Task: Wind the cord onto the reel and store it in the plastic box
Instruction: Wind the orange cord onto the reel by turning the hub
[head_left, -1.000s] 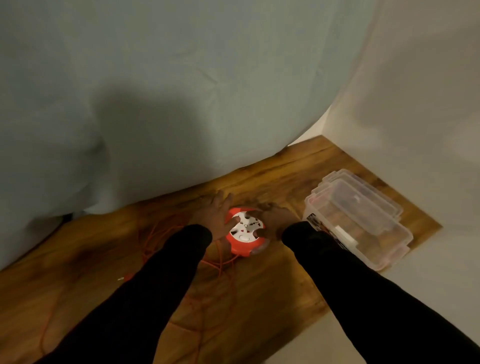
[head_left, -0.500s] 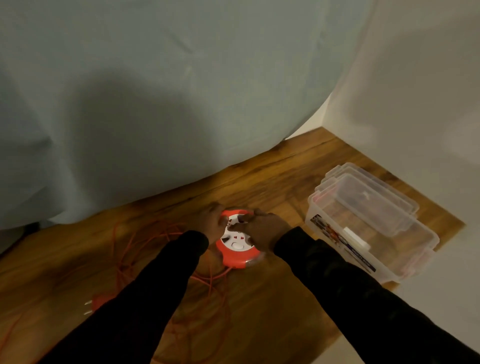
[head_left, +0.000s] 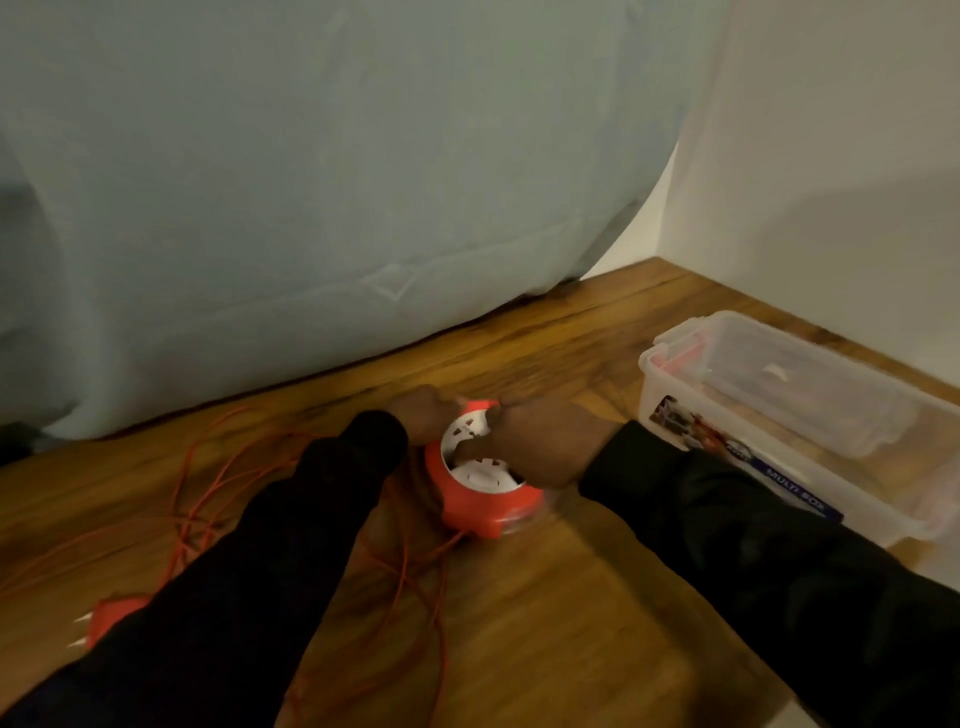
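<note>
An orange and white cord reel (head_left: 485, 488) sits on the wooden floor in the middle of the view. My left hand (head_left: 421, 415) grips its far left side. My right hand (head_left: 540, 447) lies over the white socket face, fingers curled into it. A thin orange cord (head_left: 405, 566) trails loose from the reel across the floor to the left and toward me, ending in an orange plug (head_left: 106, 618) at the lower left. The clear plastic box (head_left: 670, 374) stands open on the floor to the right of the reel.
A pale blue sheet (head_left: 337, 208) hangs down to the floor behind the reel. A white wall (head_left: 831, 182) meets the floor at the right, behind the box. Inside the box lies its clear lid (head_left: 789, 384).
My view has come closer and the reel has tipped up off the floor on its far side. My right hand has slid further over the white face. More cord and the plug came into view.
</note>
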